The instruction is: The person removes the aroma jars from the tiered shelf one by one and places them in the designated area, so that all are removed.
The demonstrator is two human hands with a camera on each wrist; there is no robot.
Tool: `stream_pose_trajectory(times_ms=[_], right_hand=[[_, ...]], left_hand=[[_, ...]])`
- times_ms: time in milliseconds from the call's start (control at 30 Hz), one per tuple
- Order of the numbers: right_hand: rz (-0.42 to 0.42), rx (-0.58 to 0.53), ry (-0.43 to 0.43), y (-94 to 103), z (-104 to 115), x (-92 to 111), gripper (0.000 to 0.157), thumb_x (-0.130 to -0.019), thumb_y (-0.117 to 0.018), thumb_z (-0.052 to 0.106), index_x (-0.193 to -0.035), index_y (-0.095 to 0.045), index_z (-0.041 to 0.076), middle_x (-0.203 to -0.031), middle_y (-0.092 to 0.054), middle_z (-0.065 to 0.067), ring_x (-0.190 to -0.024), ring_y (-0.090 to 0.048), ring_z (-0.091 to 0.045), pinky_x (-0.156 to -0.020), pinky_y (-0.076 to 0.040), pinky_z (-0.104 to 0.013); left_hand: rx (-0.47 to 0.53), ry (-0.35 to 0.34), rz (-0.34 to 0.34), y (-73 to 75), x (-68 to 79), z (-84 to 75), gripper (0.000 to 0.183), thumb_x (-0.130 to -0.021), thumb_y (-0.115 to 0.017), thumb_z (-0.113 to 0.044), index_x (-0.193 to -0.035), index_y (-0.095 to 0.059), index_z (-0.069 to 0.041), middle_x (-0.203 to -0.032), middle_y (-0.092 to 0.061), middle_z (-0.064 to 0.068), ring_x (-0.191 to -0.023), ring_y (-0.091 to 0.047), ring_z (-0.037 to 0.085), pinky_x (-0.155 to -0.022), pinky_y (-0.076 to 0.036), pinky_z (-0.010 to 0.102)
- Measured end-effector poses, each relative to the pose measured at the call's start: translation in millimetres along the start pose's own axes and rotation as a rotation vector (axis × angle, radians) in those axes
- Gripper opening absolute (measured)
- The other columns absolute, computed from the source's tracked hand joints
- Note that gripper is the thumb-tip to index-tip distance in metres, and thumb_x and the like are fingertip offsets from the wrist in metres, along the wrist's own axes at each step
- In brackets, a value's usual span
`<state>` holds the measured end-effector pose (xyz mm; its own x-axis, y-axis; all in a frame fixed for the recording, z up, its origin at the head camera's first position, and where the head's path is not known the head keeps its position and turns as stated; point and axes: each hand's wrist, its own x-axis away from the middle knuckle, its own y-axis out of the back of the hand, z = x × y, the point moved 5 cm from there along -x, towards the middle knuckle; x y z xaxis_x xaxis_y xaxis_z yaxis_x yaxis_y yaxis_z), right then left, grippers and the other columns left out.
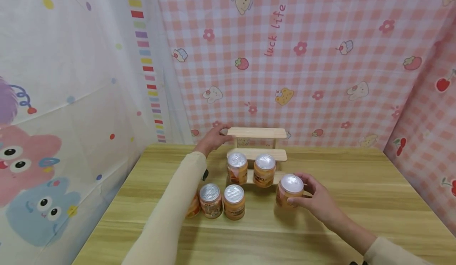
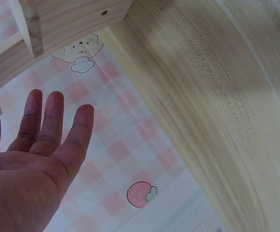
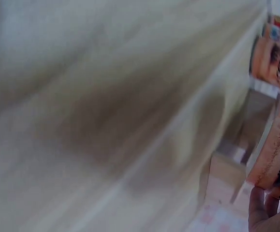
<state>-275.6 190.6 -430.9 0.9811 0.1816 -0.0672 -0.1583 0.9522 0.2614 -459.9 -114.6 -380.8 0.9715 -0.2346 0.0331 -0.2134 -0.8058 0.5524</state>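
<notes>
My right hand [image 1: 318,199] grips an orange can [image 1: 289,192] with a silver lid, thumb at its front and fingers round its far side. That can is just in front of the right end of the lowest step of a small wooden tiered shelf [image 1: 256,132]. Two similar cans, a left one [image 1: 237,169] and a right one [image 1: 264,171], stand upright on this step. At the shelf's left end, my left hand [image 1: 213,138] touches the top tier. Its fingers [image 2: 52,113] are extended and spread in the left wrist view, beside the shelf's wood.
On the table [image 1: 338,225], left of the held can, stand an orange can [image 1: 234,202] and a pinkish can [image 1: 211,201]. My left sleeve partly hides another can [image 1: 193,207]. A pink checked cloth [image 1: 303,71] hangs behind the table.
</notes>
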Motion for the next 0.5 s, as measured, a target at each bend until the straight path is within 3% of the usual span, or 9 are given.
stream_pose_trajectory(times_ms=[300, 500], right_hand=[[0.021, -0.048, -0.013, -34.1, -16, 0, 0.075, -0.075, -0.087, 0.007, -0.138, -0.047, 0.000, -0.132, -0.052, -0.021, -0.118, -0.053, -0.034, -0.087, -0.052, -0.030], [0.042, -0.078, 0.030, -55.4, -22, 0, 0.071, -0.072, -0.087, 0.000, -0.133, -0.050, -0.001, -0.128, -0.054, -0.020, -0.116, -0.055, -0.032, -0.088, -0.052, -0.029]], left_hand=[[0.020, 0.026, -0.003, 0.4, 2.8, -1.3, 0.055, -0.097, -0.066, -0.030, -0.146, -0.047, -0.014, -0.145, -0.045, 0.014, -0.123, -0.050, 0.032, -0.087, -0.046, 0.042], [0.004, 0.011, 0.000, 0.0, 2.3, -1.6, 0.057, -0.097, -0.065, -0.030, -0.148, -0.046, -0.012, -0.147, -0.045, 0.014, -0.125, -0.050, 0.034, -0.093, -0.047, 0.046]])
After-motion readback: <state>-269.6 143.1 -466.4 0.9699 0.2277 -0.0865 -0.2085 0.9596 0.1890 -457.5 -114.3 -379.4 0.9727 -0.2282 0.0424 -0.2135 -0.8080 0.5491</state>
